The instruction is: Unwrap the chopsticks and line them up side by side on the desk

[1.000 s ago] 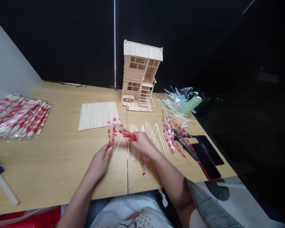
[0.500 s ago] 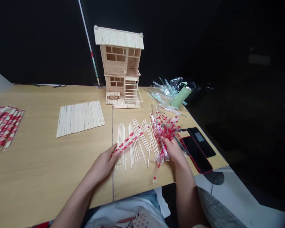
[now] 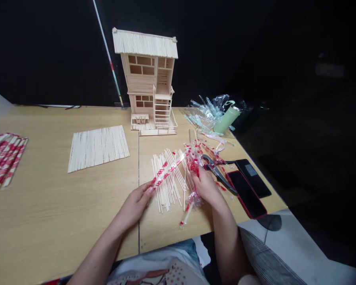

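Note:
My left hand [image 3: 138,201] pinches the near end of clear wrappers with red print [image 3: 166,173], which stretch over a loose spread of thin wooden sticks [image 3: 165,194]. At the right side of the sticks, my right hand [image 3: 204,183] is closed on a crumpled bunch of red-printed clear wrappers [image 3: 192,160]. One wrapper hangs from that bunch toward the table's near edge. Grey-handled scissors [image 3: 218,174] lie just right of my right hand, with more wrappers around them.
Behind stands a stick-built model house [image 3: 150,81]. A flat stick panel [image 3: 99,147] lies left, wrapped sticks [image 3: 6,160] farther left. Toward the right are a green bottle [image 3: 226,119], clear plastic wrappers [image 3: 206,113], a red-edged phone [image 3: 247,194] and a dark device [image 3: 253,178].
My right hand has moved left with its bunch of wrappers, uncovering the scissors. My left hand has shifted slightly right, and the sticks lie closer together. The view has shifted slightly.

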`<control>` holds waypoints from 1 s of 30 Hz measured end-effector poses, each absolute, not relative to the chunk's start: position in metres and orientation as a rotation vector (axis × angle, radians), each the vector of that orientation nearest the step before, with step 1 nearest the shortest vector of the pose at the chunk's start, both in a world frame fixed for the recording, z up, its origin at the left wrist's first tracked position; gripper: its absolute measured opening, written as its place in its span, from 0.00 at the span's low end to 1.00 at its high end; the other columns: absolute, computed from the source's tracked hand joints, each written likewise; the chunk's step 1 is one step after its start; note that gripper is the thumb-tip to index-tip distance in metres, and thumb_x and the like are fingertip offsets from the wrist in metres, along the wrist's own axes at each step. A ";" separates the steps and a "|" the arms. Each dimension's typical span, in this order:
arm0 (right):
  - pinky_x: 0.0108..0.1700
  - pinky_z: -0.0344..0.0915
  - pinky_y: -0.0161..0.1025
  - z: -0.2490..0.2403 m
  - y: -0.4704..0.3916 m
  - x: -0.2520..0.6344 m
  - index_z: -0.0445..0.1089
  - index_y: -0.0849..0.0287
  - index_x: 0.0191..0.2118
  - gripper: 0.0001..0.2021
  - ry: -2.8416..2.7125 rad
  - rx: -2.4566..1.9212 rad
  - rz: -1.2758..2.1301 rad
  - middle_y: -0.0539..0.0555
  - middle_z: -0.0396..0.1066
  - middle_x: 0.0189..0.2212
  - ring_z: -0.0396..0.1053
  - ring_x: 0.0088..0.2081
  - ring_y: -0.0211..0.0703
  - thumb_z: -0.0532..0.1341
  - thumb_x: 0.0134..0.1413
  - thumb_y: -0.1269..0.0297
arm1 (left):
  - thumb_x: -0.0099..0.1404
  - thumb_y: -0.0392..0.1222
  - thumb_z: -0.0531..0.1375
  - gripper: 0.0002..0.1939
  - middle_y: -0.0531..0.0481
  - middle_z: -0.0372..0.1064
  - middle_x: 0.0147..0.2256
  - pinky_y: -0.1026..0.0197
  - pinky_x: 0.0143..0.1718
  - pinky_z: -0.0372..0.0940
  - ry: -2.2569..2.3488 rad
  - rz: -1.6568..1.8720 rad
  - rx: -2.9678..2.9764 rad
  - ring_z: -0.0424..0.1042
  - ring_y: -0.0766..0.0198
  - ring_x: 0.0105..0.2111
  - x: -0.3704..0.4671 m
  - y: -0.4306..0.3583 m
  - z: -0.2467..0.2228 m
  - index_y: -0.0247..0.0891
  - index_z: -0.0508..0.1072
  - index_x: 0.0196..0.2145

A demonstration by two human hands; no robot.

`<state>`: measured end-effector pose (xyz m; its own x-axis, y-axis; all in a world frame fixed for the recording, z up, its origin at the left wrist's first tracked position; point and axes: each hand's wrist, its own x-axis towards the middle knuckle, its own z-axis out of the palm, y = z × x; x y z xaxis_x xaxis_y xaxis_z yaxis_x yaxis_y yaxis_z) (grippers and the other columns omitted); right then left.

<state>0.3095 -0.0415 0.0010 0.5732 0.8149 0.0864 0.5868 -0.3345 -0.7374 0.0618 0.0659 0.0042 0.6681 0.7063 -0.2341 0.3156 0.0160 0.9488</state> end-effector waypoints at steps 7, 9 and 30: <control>0.39 0.73 0.45 0.019 -0.039 0.301 0.77 0.59 0.43 0.16 -0.777 -1.733 0.520 0.60 0.80 0.36 0.77 0.35 0.51 0.61 0.60 0.52 | 0.65 0.69 0.59 0.31 0.65 0.40 0.20 0.66 0.19 0.35 0.801 0.459 1.035 0.36 0.71 0.19 0.039 0.064 0.005 0.37 0.70 0.47; 0.30 0.71 0.40 0.028 -0.037 0.286 0.77 0.61 0.40 0.20 -0.665 -1.549 0.748 0.58 0.78 0.29 0.74 0.26 0.45 0.60 0.62 0.47 | 0.66 0.69 0.58 0.27 0.64 0.39 0.21 0.66 0.19 0.34 0.760 0.488 0.986 0.34 0.71 0.19 0.038 0.060 0.009 0.38 0.68 0.39; 0.23 0.57 0.30 0.035 0.012 0.172 0.70 0.58 0.30 0.18 -0.515 -1.081 0.962 0.41 0.51 0.15 0.56 0.19 0.32 0.69 0.58 0.49 | 0.73 0.52 0.54 0.18 0.51 0.78 0.30 0.63 0.31 0.60 0.903 0.234 2.179 0.74 0.61 0.30 0.009 0.059 0.043 0.43 0.77 0.33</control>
<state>0.1718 0.0122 0.0345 0.5133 0.8535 -0.0902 -0.3984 0.1439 -0.9058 0.0093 0.0590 0.0431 0.7340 0.6703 -0.1094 0.5323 -0.4678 0.7055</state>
